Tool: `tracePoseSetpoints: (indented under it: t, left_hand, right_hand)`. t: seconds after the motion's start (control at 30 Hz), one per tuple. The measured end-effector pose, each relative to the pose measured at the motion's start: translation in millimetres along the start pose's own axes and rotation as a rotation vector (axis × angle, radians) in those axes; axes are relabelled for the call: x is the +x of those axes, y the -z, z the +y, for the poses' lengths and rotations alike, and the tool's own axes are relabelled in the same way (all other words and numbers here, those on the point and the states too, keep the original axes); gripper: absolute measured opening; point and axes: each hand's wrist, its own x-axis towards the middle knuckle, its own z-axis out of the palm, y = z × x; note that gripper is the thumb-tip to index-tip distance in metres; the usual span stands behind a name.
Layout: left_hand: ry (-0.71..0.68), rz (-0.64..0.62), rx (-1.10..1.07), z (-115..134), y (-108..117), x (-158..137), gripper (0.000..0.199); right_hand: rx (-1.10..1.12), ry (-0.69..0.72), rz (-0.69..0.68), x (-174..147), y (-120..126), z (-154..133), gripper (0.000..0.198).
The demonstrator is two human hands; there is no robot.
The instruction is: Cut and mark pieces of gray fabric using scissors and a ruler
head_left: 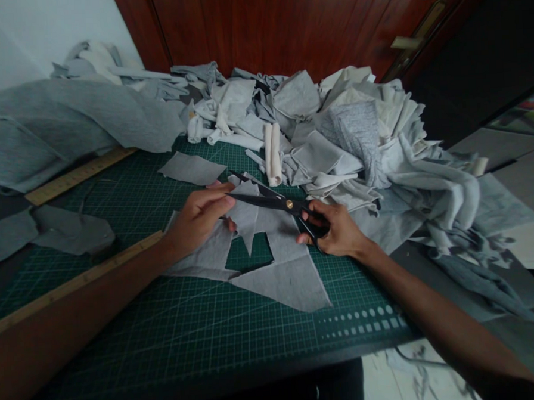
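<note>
Both forearms are bare up to the picture edge, with no sleeve, watch or ring to see, and the left hand [199, 218] and right hand [335, 229] wear no gloves.

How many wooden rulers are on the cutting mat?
2. One wooden ruler lies at the mat's far left edge under grey fabric; the other wooden ruler runs beside the left forearm. Fabric may hide more.
</note>
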Motion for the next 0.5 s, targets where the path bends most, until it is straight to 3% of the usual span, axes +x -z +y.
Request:
tracePoseSetpoints:
  t: [0.1, 0.33, 0.5]
  left_hand:
    - [-0.048, -0.121, 0.052, 11, 1, 3, 0.046]
    - [-0.001, -0.246, 0.192, 28, -1, 6, 0.047]
    - [-0.055, -0.274, 0.18, 31, -4, 5, 0.043]
  right_hand:
    - [0.013, 0.004, 0.005, 0, -1, 0, 0.045]
    - [0.042, 0.009, 0.013, 1, -3, -1, 0.047]
    - [0.039, 0.016, 0.011, 1, -3, -2, 0.049]
